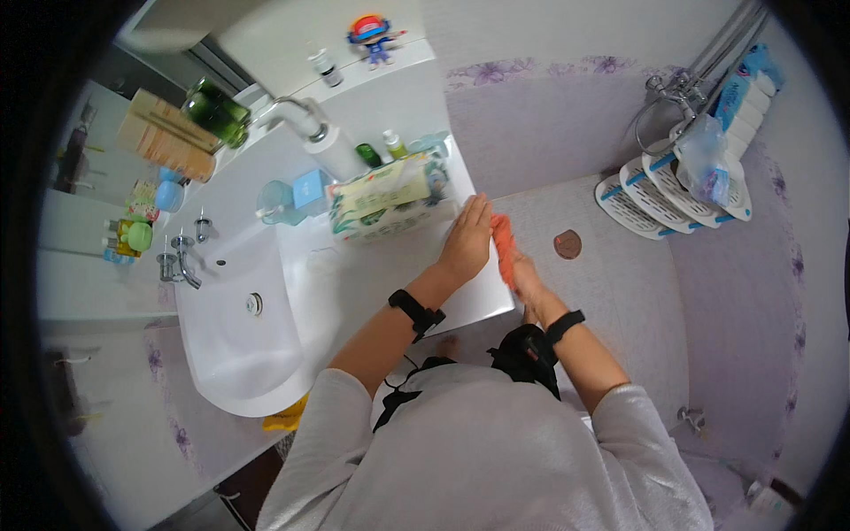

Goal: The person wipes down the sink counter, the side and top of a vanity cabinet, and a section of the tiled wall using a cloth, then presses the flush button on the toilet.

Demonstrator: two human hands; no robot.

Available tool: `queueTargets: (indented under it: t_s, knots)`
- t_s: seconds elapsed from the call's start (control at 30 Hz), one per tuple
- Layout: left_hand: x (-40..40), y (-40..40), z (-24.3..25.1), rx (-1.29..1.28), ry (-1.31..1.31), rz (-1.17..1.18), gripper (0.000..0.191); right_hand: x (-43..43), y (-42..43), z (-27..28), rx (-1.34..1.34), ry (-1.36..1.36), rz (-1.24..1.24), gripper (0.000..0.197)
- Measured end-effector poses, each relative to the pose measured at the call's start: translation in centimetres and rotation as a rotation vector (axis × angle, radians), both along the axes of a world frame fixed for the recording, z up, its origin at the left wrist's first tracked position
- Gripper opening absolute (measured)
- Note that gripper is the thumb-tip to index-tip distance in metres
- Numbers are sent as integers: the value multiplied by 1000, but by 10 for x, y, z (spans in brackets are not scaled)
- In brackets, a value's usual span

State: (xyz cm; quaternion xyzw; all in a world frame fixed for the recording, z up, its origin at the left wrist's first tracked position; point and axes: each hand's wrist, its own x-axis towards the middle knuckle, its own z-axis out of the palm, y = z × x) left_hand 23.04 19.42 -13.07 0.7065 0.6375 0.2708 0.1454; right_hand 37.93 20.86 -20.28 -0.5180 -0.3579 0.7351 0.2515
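Observation:
My left hand (467, 240) rests flat at the right edge of the white washbasin counter (372, 279), fingers close together and extended, with nothing seen in its grip. Against the outer side of that edge, my right hand (526, 273) holds an orange cloth (503, 249), which hangs along the edge beside my left fingers. Part of my right hand's fingers is hidden behind the cloth. A pack of wipes or tissues (392, 196) with a green leaf print lies on the counter just left of my left hand.
The basin (239, 345) with its chrome faucet (184, 255) is at left. Behind the pack stand a white pump dispenser (332, 149), small bottles (393, 143) and a blue box (309, 188). A toy figure (373, 43) stands on the ledge. White slatted shelves (671, 189) are mounted at right, above a floor drain (568, 244).

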Motion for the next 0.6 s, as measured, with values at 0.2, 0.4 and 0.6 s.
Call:
queueTargets:
  t_s: [0.2,0.4,0.6]
  knots:
    - [16,35,-7,-93,202,183,64,23,-15,-39,169,-271,382,30]
    - [25,45,-4,-85,170,264,72,-25,32,-27,620,127,85,33]
    - [24,49,-5,-87,112,258,74,-102,149,-27,574,157,314,27]
